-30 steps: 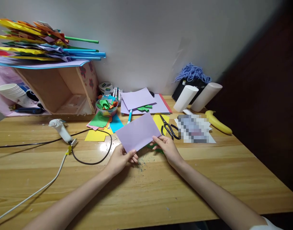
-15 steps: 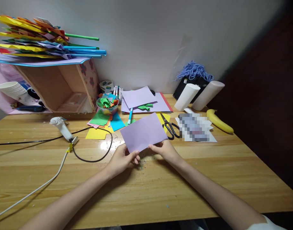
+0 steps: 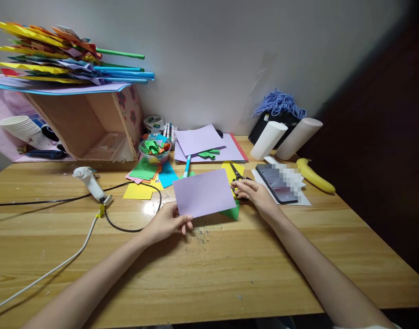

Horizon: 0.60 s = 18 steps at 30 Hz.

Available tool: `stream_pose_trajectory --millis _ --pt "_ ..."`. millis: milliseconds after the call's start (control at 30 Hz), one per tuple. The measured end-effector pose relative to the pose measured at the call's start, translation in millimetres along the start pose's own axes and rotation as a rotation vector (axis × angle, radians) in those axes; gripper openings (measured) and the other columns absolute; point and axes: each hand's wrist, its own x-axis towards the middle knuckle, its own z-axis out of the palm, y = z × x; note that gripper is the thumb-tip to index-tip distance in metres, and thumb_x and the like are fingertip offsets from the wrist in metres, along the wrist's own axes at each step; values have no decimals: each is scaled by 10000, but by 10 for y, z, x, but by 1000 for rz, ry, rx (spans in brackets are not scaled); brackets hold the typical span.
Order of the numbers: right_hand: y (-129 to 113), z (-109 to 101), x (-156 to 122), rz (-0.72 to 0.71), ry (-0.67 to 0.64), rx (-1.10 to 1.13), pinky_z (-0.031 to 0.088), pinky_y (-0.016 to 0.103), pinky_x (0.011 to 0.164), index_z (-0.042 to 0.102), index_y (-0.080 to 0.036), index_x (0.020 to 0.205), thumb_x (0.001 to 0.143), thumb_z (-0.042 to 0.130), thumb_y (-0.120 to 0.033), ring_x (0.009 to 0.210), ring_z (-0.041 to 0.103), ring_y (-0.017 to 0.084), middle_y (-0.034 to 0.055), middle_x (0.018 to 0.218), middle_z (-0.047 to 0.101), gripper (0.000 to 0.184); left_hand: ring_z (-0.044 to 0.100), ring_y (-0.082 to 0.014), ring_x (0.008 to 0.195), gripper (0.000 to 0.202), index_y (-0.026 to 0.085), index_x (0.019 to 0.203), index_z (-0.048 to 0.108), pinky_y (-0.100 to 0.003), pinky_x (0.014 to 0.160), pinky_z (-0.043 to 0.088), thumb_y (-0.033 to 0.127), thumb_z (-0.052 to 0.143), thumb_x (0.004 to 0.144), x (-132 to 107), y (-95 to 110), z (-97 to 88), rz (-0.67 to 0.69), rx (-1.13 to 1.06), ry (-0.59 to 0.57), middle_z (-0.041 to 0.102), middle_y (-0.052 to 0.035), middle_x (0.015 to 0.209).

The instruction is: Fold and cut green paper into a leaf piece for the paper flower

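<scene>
My left hand (image 3: 166, 222) pinches the lower left corner of a lilac paper sheet (image 3: 203, 192) and holds it just above the wooden table (image 3: 209, 269). My right hand (image 3: 254, 193) has left the sheet and lies over the handles of the black scissors (image 3: 236, 173), fingers curled around them. A green paper scrap (image 3: 232, 212) pokes out from under the sheet's lower right corner. Small paper crumbs lie on the table below the sheet.
A hot glue gun (image 3: 89, 182) with cables lies to the left. Coloured paper squares (image 3: 143, 176), a bowl of scraps (image 3: 154, 151), a blue marker (image 3: 186, 165) and lilac sheets (image 3: 204, 144) sit behind. A phone (image 3: 276, 182), banana (image 3: 315, 176) and white rolls (image 3: 284, 137) are at right.
My right hand let go of the lilac sheet and moved right onto the scissors. The left hand alone keeps the sheet, which now sits flatter.
</scene>
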Motion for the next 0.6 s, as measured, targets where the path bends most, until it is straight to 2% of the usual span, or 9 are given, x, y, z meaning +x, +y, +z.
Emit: stream_pose_trajectory --millis 100,167,233,300,367,400,467,533,600 --pt "-38 77 -59 26 -172 10 453 241 608 661 -154 813 658 677 -424 657 570 124 32 761 651 312 575 -89 450 247 119 759 507 -194 440 443 330 628 716 -6 -7 -6 -32 18 -71 670 -73 676" --pt "-51 111 -93 5 -200 -17 441 232 582 643 -152 721 657 687 -401 613 552 114 6 672 620 260 592 -100 461 254 116 777 511 -199 447 450 332 631 717 5 -19 -16 -44 23 -90 675 -80 688" --pt "-60 120 -124 -43 -133 -51 436 234 549 619 -156 651 651 696 -381 570 540 115 -6 611 594 238 616 -115 494 292 116 866 518 -208 467 466 340 635 719 29 -34 -35 -31 -5 -41 677 -73 701" --pt "-71 118 -170 -144 19 -103 453 254 547 621 -166 648 675 679 -369 582 563 137 10 628 613 213 640 -137 544 391 126 1002 493 -236 507 496 364 634 726 58 -42 -52 -13 -74 78 677 -71 728" --pt "-85 125 -238 -317 163 -188 489 299 611 650 -184 699 732 632 -341 682 612 182 45 728 663 161 653 -158 586 467 124 1075 466 -273 542 518 413 614 739 74 -30 -50 -26 -149 173 679 -94 777" --pt "-92 136 -279 -419 195 -243 501 328 661 666 -197 736 755 609 -315 747 628 203 58 789 682 132 655 -166 598 478 114 1071 475 -286 551 524 443 596 746 72 -16 -40 -45 -177 177 680 -115 807" --pt "-100 179 -362 -618 124 -359 504 373 745 680 -222 778 770 592 -244 825 642 223 62 841 702 91 657 -175 617 481 91 1013 522 -287 556 524 500 546 763 48 21 -1 -76 -217 102 681 -152 854" --pt "-92 244 -430 -779 -60 -440 505 376 769 678 -232 823 775 573 -173 835 653 213 54 845 713 129 661 -178 656 486 70 932 571 -268 584 520 527 497 784 11 53 50 -63 -245 -7 683 -168 859" --pt "-68 321 -476 -862 -239 -493 511 354 762 664 -225 896 793 538 -139 850 656 196 57 881 713 185 664 -178 690 473 69 861 597 -252 619 515 523 486 793 -16 60 92 -40 -260 -71 690 -159 834"
